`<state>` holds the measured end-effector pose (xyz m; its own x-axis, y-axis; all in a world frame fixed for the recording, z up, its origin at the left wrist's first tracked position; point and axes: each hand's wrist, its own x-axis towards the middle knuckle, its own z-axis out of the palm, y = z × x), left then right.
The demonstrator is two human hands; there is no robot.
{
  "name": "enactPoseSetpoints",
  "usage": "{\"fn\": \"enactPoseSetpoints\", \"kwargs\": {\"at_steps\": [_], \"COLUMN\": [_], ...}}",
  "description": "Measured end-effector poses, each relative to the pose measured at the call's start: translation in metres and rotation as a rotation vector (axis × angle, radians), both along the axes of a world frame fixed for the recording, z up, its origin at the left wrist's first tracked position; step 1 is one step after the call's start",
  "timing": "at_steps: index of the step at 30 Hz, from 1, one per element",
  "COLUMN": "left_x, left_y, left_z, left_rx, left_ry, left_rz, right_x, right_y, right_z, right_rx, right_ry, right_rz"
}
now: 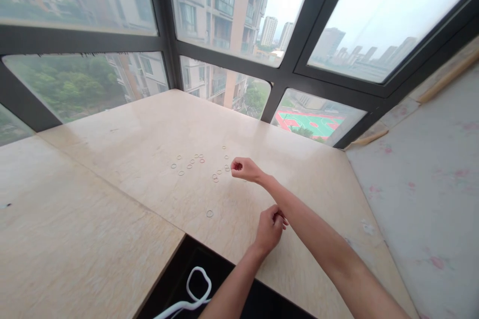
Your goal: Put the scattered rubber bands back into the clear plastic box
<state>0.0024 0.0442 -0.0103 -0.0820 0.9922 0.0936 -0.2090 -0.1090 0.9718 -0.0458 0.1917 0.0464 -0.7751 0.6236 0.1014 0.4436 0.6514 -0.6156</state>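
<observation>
Several small rubber bands (194, 162) lie scattered on a pale stone ledge (142, 139) below the window. My right hand (244, 168) reaches out over the right end of that scatter, fingers curled into a fist just beside a band (226, 168). My left hand (270, 228) rests closer to me, fingers closed, partly tucked under my right forearm. I cannot see anything inside either fist. One lone band (209, 213) lies apart, to the left of my left hand.
Dark window frames (284, 77) rise along the far edge of the ledge. A black gap (175, 279) opens at the near edge, with a white cord loop (198, 286) in it. A lighter speckled slab (430, 184) lies on the right.
</observation>
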Motion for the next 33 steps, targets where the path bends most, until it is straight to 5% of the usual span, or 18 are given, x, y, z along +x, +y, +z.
{"fn": "enactPoseSetpoints", "kwargs": {"at_steps": [9, 23, 27, 33], "left_x": [0.000, -0.003, -0.001, 0.000], "left_y": [0.000, 0.001, 0.002, 0.000], "left_z": [-0.004, -0.003, 0.002, 0.003], "left_rx": [-0.042, -0.060, -0.068, -0.056], "left_ry": [-0.023, 0.101, 0.159, 0.231], "left_rz": [-0.018, -0.004, 0.022, 0.034], "right_x": [0.105, 0.334, 0.359, 0.361], "right_y": [-0.052, -0.142, -0.155, -0.150], "right_z": [0.017, 0.006, -0.004, -0.015], "right_rx": [-0.076, 0.042, 0.043, 0.116], "right_ry": [0.190, 0.154, 0.057, 0.001], "right_rz": [-0.219, -0.793, -0.819, -0.826]}}
